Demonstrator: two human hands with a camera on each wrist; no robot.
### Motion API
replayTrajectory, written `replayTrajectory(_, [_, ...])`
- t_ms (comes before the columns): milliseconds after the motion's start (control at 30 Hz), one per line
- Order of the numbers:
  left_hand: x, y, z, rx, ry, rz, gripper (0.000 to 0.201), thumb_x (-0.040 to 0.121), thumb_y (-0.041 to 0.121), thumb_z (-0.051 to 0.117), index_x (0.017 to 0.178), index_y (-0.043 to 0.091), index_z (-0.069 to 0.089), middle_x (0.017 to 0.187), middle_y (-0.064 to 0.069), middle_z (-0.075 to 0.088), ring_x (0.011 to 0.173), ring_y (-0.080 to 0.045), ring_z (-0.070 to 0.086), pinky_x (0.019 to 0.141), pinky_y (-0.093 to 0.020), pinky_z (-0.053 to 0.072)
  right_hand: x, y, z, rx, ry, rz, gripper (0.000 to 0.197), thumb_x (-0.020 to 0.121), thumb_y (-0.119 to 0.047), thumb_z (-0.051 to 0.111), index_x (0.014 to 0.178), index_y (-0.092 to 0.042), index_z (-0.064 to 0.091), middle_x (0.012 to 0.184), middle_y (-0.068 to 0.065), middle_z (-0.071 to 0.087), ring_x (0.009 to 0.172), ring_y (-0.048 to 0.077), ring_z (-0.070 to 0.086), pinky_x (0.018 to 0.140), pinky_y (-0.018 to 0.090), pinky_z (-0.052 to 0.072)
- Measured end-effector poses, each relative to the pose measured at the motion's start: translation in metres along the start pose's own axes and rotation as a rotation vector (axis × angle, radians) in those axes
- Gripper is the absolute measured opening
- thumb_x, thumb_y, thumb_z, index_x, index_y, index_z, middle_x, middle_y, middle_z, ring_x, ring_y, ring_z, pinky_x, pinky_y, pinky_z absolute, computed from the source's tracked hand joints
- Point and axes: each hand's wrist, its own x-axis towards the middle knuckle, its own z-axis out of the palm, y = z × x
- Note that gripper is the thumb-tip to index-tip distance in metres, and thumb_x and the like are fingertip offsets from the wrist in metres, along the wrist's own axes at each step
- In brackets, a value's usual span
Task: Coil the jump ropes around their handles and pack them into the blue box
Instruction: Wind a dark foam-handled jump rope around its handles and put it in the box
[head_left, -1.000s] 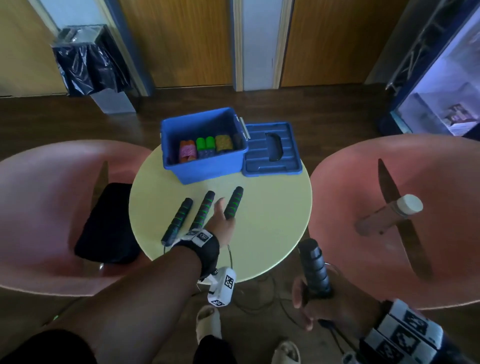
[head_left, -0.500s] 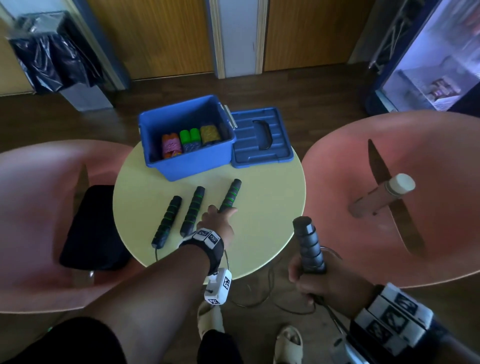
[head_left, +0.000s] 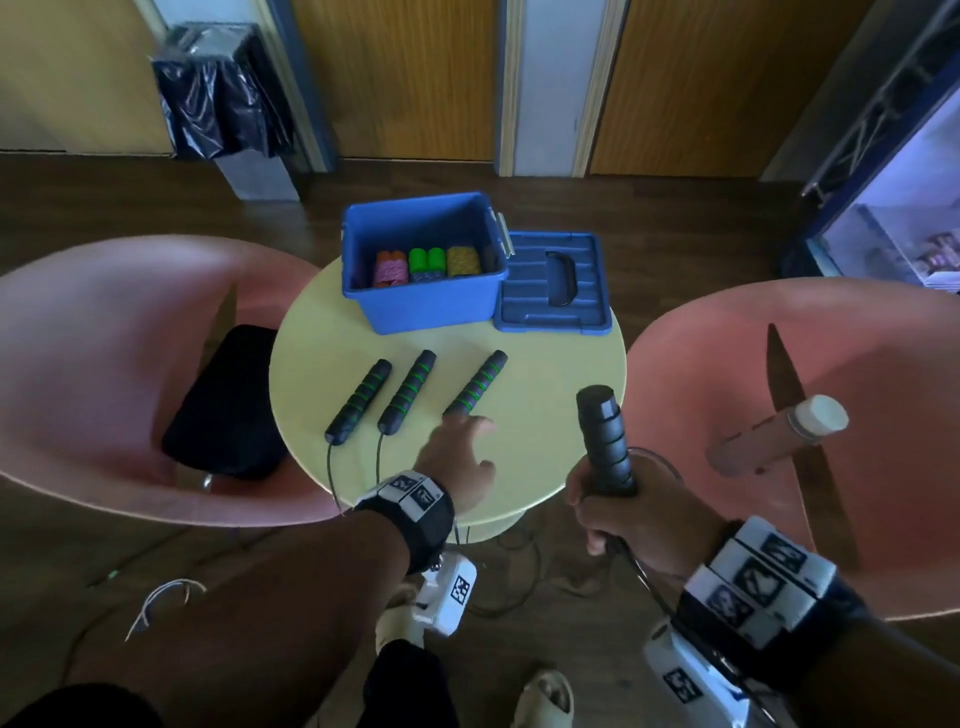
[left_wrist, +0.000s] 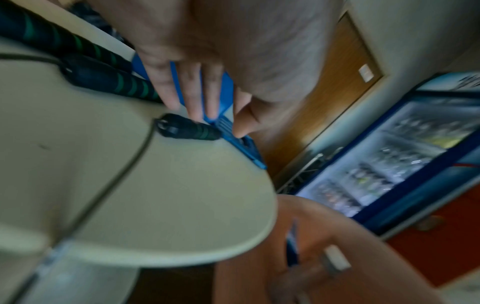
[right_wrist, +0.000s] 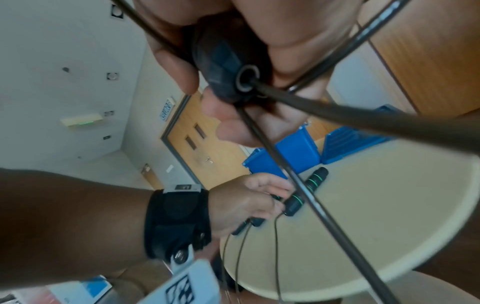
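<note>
right hand (head_left: 623, 512) nearest us, fingers curled tight round the black handle (head_left: 605, 441), holding it upright just off the near edge of the table (head_left: 545, 415), its rope (right_wrist: 337, 228) trailing down out of the base. that grip matches a second ago: same handle, same fist.

the change is on the left. a second ago the left hand (head_left: 457, 462) lay over the near end of the right-most green-ringed handle (head_left: 475, 383); now it has slid back toward the table's near side, fingers spread and relaxed, closed on nothing, fingertips just short of that handle's cord end. in the left wrist view the fingers (left_wrist: 193, 90) hover just above the handle's end cap, though it's blurred, so touching or not, can't tell. my read: the handle is set down or lined up, and the coiling of this rope has yet to start.

further out, two more green-ringed handles (head_left: 382, 402) lie side by side on the table, thin cords running off the near edge. all slim black foam with green bands, cords loose, nothing wound.

beyond them the blue box (head_left: 415, 306) stands open at the far side of the table, three coiled bundles (head_left: 426, 262) already inside in a row, pink, green and yellow. its lid (head_left: 550, 291) lies flat just beside it on the right.
</note>
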Motion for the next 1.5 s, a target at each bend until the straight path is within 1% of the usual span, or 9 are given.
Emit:
replayTrajectory(133, [-0.059,0.043,0.011,-0.305,-0.497,0.202,0.055,0.084,0.014,0.066,0.121,0.05,0.047,0.116,0.032,0.051,0.114,0.002,0.05,0.098,-0.009,0.039,0.0,-0.032,0.006,0.151,-0.007,-0.112,0.015,0.064,-0.006,0.061,0.067,-0.019,0.067,0.055,0.016,0.05,0.053,0.027,0.052,0.056,0.035,0.049])
replayTrajectory(267, [-0.085,0.045,0.032,-0.242,-0.699,0.23,0.024,0.088,0.03,0.067,0.112,0.036,0.069,0.124,0.015,0.064,0.117,-0.007,0.056,0.103,-0.025,0.037,-0.001,-0.071,0.006,0.412,0.067,-0.216,0.017,0.07,-0.001,0.059,0.066,-0.017,0.063,0.058,0.007,0.047,0.049,0.018,0.047,0.052,0.032,0.054])
replayTrajectory(433, [-0.108,-0.027,0.053,-0.282,-0.449,-0.125,0.019,0.092,0.025,0.063,0.073,0.024,0.064,0.081,0.01,0.065,0.094,-0.016,0.065,0.09,-0.028,0.047,-0.005,-0.107,-0.036,0.452,0.335,-0.418,0.032,0.087,0.012,0.049,0.07,-0.013,0.059,0.05,0.006,0.045,0.044,0.02,0.043,0.045,0.027,0.041])
replayTrajectory(533, [-0.136,-0.073,0.039,-0.283,-0.277,-0.392,0.021,0.099,0.016,0.055,0.079,0.022,0.05,0.077,0.004,0.054,0.07,-0.008,0.051,0.078,-0.026,0.05,-0.003,-0.102,-0.067,-0.066,0.45,-0.407,0.023,0.083,-0.001,0.06,0.075,-0.021,0.068,0.052,0.004,0.053,0.044,0.021,0.046,0.048,0.03,0.04])
replayTrajectory(767, [-0.187,-0.094,-0.026,-0.107,-0.106,-0.368,0.035,0.102,0.038,0.047,0.075,0.022,0.063,0.076,0.013,0.062,0.081,-0.012,0.06,0.066,-0.016,0.038,-0.001,-0.05,-0.012,-0.965,-0.218,0.031,0.013,0.073,-0.016,0.065,0.084,-0.022,0.062,0.071,-0.001,0.065,0.069,0.019,0.064,0.067,0.034,0.051])
replayTrajectory(900, [-0.194,-0.052,-0.058,0.097,0.044,-0.084,0.044,0.091,0.064,0.041,0.07,0.028,0.054,0.076,0.01,0.055,0.082,-0.015,0.06,0.074,-0.028,0.046,0.01,-0.022,0.06,-0.831,-0.582,0.029,0.053,0.065,-0.033,0.067,0.117,-0.031,0.056,0.074,-0.019,0.047,0.077,0.011,0.054,0.063,0.02,0.041])
replayTrajectory(1033, [-0.181,-0.026,-0.074,-0.068,0.025,-0.227,0.021,0.093,0.023,0.061,0.109,0.011,0.066,0.086,0.005,0.059,0.077,-0.008,0.057,0.074,-0.022,0.047,0.018,-0.023,0.114,-0.768,-0.781,0.056,0.034,0.076,-0.021,0.068,0.109,-0.022,0.063,0.078,0.004,0.065,0.066,0.017,0.063,0.06,0.022,0.05])
replayTrajectory(1267, [-0.188,-0.054,-0.086,-0.256,0.082,-0.282,0.036,0.086,0.031,0.062,0.058,0.011,0.053,0.053,0.004,0.045,0.053,-0.01,0.041,0.059,-0.03,0.033,0.03,-0.043,0.102,-0.585,-0.585,0.043,0.01,0.065,-0.022,0.065,0.066,-0.019,0.055,0.058,0.007,0.05,0.056,0.021,0.046,0.06,0.032,0.04])
replayTrajectory(1500, [-0.227,-0.135,-0.063,-0.278,0.179,-0.467,0.037,0.07,0.056,0.057,0.066,0.02,0.062,0.063,-0.005,0.061,0.062,-0.009,0.056,0.07,-0.035,0.046,0.053,-0.047,0.08,-0.618,-0.367,0.12,0.045,0.055,-0.028,0.061,0.094,-0.006,0.07,0.06,0.005,0.05,0.047,0.017,0.042,0.048,0.021,0.035])
